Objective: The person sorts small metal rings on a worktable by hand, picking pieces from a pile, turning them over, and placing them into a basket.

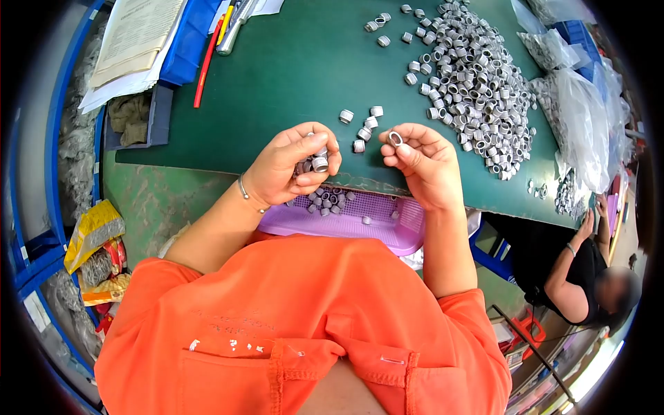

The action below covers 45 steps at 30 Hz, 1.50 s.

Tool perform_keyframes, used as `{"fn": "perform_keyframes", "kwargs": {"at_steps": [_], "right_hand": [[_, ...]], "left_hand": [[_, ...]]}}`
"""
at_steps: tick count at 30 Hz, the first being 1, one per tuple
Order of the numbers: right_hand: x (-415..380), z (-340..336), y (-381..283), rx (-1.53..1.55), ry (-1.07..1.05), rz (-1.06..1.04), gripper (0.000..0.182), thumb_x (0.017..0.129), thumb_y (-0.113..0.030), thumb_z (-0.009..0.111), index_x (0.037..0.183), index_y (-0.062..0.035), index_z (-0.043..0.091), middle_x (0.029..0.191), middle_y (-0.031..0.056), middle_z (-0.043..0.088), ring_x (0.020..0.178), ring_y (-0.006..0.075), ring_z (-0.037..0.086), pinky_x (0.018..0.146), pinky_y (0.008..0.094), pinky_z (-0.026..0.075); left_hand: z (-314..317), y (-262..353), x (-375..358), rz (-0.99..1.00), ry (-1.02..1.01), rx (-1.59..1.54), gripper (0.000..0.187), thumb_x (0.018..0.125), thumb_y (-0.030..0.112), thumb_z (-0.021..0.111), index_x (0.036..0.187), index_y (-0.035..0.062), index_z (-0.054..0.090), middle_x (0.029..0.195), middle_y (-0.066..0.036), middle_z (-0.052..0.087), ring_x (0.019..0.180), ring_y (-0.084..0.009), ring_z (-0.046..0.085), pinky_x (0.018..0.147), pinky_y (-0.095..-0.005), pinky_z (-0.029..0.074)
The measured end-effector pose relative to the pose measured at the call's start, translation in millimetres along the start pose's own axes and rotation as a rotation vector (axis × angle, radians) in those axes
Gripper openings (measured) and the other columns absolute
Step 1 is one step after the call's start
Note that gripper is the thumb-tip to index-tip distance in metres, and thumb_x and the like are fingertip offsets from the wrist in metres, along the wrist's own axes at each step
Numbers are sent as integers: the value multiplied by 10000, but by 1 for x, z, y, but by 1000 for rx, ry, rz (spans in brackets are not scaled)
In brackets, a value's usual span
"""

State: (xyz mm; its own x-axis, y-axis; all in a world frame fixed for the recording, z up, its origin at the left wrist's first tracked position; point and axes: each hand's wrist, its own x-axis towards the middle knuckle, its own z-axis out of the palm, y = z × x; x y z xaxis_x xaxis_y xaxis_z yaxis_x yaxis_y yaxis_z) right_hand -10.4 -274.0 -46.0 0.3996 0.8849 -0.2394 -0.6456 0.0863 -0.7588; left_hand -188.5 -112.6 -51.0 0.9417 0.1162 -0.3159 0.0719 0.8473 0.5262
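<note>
Several small grey metal rings (319, 164) are cupped in my left hand (294, 158), its fingers curled round them. Between thumb and fingertips, my right hand (427, 164) pinches a single metal ring (395, 139), its round opening facing me. A few loose rings (364, 133) lie on the green tabletop between and just beyond my hands. Below them, in my lap, a purple plastic basket (398, 242) holds more rings (328, 200); its left part is partly hidden by my left hand and forearm.
A large heap of rings (477, 83) spreads over the green table (277, 76) at right. Plastic bags (581, 124) stand along its right edge. Papers (135, 41), a blue bin (183, 45) and a red pencil (205, 69) are at left. Another person (577, 277) sits at far right.
</note>
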Motion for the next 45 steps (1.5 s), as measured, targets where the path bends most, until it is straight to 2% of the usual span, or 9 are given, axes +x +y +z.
{"fn": "perform_keyframes", "kwargs": {"at_steps": [9,14,21,24,29,33,37,40,45], "right_hand": [[-11,-3,-8,-274,-337,-110,129,820,116,564,883,39,646,1016,157,654,860,220,655,779,307,542],[9,18,-12,-1086,-7,-444,268,770,163,475,866,-12,654,908,121,615,873,244,607,780,307,474],[31,15,5,-1368,73,-718,273,757,105,578,982,-33,645,1022,138,563,887,278,577,743,334,488],[5,19,-5,-1199,76,-625,182,750,81,600,899,-14,641,875,126,598,743,244,598,646,335,493],[-44,16,3,-1225,-738,61,187,723,23,583,898,17,648,868,165,649,818,348,632,723,397,508],[-40,18,52,-1535,-434,-388,331,789,19,531,1111,-18,600,1013,184,642,952,344,614,810,387,487],[1,9,94,-1668,-376,-557,198,852,-98,509,992,-32,632,939,176,647,872,336,619,802,399,479],[21,19,95,-1648,-412,159,243,904,-158,488,1092,-73,616,1085,203,608,1003,314,575,854,395,452],[-10,18,95,-1567,-428,-55,318,854,-107,512,1158,-60,595,1227,193,539,1079,339,539,930,383,426]], "left_hand": [[-2,-2,0,9,-11,-6,214,994,220,417,966,34,520,817,-142,568,429,-39,356,339,-149,271],[-2,-1,0,-3,-12,-9,208,993,216,420,962,36,520,818,-141,572,433,-42,359,340,-154,274],[-1,-2,0,12,8,-2,216,996,224,414,969,34,514,819,-142,565,431,-41,350,343,-153,270],[-2,-1,1,16,-7,-32,236,1004,244,401,984,35,509,824,-146,551,437,-36,335,345,-154,260],[-7,1,4,41,-81,-149,253,1014,241,367,996,36,513,842,-122,535,450,-28,332,358,-146,259],[-9,-1,5,68,-118,-150,262,1014,246,356,995,41,519,846,-98,532,469,-26,340,375,-145,270],[-12,-2,2,112,-121,-142,257,1011,246,361,988,44,519,851,-88,533,479,-26,346,383,-145,274],[-8,-3,-16,156,-107,-81,249,1009,237,372,982,32,511,832,-105,539,463,-29,342,372,-148,266],[-19,-8,-69,262,-91,130,236,997,232,411,948,18,496,790,-134,544,431,-38,312,363,-157,257]]}}
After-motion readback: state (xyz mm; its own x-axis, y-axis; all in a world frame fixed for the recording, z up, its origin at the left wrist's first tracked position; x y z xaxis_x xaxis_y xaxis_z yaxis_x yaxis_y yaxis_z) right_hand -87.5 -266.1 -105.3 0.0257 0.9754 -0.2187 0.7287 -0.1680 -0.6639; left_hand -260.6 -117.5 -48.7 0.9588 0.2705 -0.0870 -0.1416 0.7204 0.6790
